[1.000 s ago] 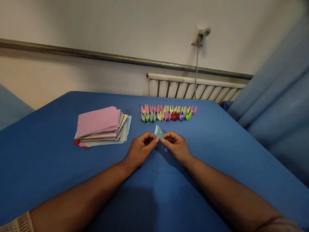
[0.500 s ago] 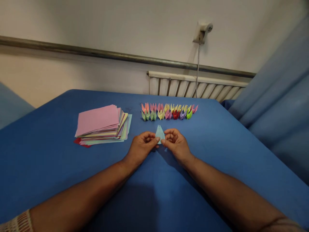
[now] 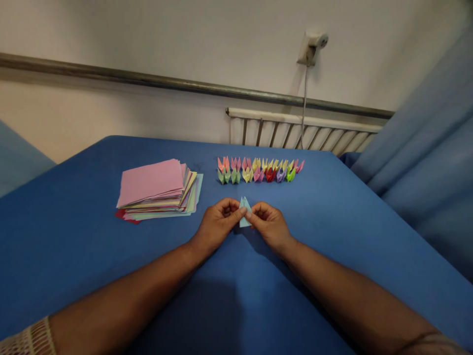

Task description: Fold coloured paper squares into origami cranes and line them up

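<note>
A small light-blue folded paper (image 3: 244, 222) is pinched between my two hands, with two narrow points at its far end. My left hand (image 3: 221, 219) grips its left side, thumb on top and fingers curled beneath. On the right side, my right hand (image 3: 269, 223) holds it in the same way, and both thumb tips nearly meet at its middle. Beyond my hands, several folded paper figures (image 3: 270, 174) in many colours stand in two rows. The fingers' undersides are hidden.
A thick stack of coloured paper sheets (image 3: 151, 183), pink on top, lies on the left of the blue table (image 3: 92, 256). A radiator (image 3: 281, 129), a metal pipe (image 3: 177, 83) and a wall socket (image 3: 308, 49) are behind. A blue curtain (image 3: 424, 148) hangs at right.
Both thumbs have moved from the lower edge of the folded paper up to its middle. The paper sits slightly nearer to me, its two points now a little lower in view.
</note>
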`<move>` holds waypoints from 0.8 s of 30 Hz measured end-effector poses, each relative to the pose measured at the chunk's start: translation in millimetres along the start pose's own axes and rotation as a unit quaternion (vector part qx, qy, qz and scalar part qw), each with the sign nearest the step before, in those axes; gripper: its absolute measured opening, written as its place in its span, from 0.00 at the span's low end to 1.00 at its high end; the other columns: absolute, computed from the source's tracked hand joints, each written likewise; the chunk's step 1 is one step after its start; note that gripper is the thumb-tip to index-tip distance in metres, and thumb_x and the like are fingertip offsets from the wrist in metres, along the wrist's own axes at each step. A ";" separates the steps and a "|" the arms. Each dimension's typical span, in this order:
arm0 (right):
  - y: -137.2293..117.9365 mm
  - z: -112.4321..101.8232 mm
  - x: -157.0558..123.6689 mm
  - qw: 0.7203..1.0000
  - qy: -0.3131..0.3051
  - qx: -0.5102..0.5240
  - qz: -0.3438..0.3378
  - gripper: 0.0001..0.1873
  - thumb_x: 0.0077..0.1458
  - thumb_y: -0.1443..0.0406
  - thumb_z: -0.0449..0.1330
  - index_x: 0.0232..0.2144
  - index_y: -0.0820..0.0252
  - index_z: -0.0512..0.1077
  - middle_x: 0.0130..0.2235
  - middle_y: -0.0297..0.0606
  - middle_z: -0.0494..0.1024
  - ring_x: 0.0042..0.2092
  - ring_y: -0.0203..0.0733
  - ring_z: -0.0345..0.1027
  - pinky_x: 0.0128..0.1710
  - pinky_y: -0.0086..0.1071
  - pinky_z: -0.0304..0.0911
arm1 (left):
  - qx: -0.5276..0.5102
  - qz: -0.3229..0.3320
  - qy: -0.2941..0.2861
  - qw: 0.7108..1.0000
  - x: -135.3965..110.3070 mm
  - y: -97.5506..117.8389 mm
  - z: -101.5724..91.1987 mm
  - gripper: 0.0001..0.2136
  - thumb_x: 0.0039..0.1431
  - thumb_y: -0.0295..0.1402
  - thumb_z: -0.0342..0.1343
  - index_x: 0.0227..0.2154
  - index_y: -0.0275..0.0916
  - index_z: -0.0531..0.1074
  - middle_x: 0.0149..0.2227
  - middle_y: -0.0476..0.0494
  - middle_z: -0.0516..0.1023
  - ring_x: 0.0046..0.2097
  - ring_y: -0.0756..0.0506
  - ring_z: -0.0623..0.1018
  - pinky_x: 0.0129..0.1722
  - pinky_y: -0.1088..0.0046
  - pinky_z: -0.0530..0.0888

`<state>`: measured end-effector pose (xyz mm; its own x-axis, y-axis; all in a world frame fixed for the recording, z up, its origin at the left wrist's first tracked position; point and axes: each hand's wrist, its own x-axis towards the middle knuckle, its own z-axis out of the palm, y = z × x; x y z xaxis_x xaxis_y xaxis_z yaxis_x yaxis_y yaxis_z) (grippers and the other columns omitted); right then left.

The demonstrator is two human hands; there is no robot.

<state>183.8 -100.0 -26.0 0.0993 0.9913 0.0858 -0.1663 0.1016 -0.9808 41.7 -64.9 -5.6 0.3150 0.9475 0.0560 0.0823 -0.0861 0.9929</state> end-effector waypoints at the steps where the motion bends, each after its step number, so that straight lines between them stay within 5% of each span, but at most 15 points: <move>1: 0.5 0.4 -0.5 1.000 -0.006 -0.007 -0.005 0.18 0.44 0.54 0.66 0.22 0.60 0.67 0.19 0.26 0.66 0.22 0.29 0.55 0.23 0.26 0.53 | 0.001 0.002 0.003 1.000 0.1 0.3 -0.7 0.12 0.49 0.41 0.61 0.26 0.37 0.70 0.24 0.52 0.69 0.26 0.52 0.68 0.27 0.78 0.66; 7: 0.2 1.2 -3.1 0.999 -0.015 -0.036 -0.010 0.17 0.45 0.53 0.65 0.23 0.59 0.66 0.20 0.27 0.66 0.22 0.29 0.55 0.23 0.27 0.52 | 0.024 -0.007 -0.007 1.000 -0.8 5.9 -3.0 0.16 0.55 0.44 0.55 0.23 0.36 0.70 0.22 0.51 0.68 0.26 0.52 0.67 0.26 0.77 0.65; 14: 2.5 0.6 -2.7 0.998 -0.017 -0.053 -0.022 0.18 0.46 0.52 0.63 0.22 0.59 0.65 0.19 0.26 0.63 0.22 0.29 0.53 0.22 0.27 0.50 | -0.013 0.005 0.030 0.999 -0.6 4.1 0.9 0.10 0.44 0.36 0.63 0.27 0.37 0.71 0.25 0.51 0.70 0.29 0.51 0.70 0.30 0.76 0.68; 24: 4.9 2.0 -5.1 0.998 -0.044 -0.042 -0.005 0.14 0.46 0.57 0.64 0.23 0.59 0.66 0.20 0.25 0.64 0.21 0.29 0.53 0.22 0.27 0.49 | 0.001 -0.003 0.017 1.000 -0.4 6.8 -4.6 0.10 0.50 0.38 0.58 0.22 0.37 0.71 0.21 0.52 0.67 0.26 0.52 0.66 0.27 0.76 0.64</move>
<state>180.5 -104.3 -30.8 0.0132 0.9942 0.1068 -0.0829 0.1075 -0.9907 37.7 -64.4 1.6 0.2825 0.9578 0.0532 0.0869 -0.0807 0.9929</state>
